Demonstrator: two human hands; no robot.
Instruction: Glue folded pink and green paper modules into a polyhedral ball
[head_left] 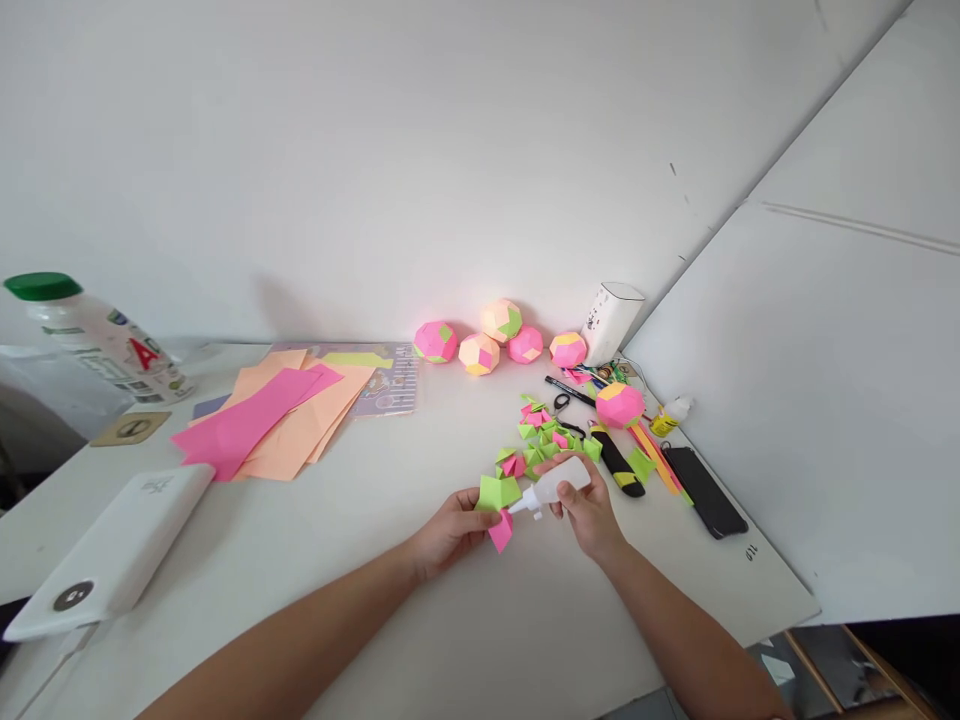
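My left hand (455, 528) pinches a folded paper piece (498, 492) with green faces and a pink flap below. In my right hand (592, 513) is a white glue bottle (559, 482), tilted so its nozzle points down to the left. The nozzle tip meets the paper piece or is very close to it, near where green joins pink; I cannot tell whether it touches. Just beyond my hands lies a heap of small folded paper pieces (546, 440) in green and pink. The fingertips behind the bottle are partly hidden.
Several finished paper balls (478, 354) line the wall. To the right lie a utility knife (618, 462), scissors (561, 402), a black phone (705, 492) and a small yellow-labelled bottle (671, 415). At left are paper sheets (300, 420), a power bank (112, 550) and a green-capped bottle (101, 340).
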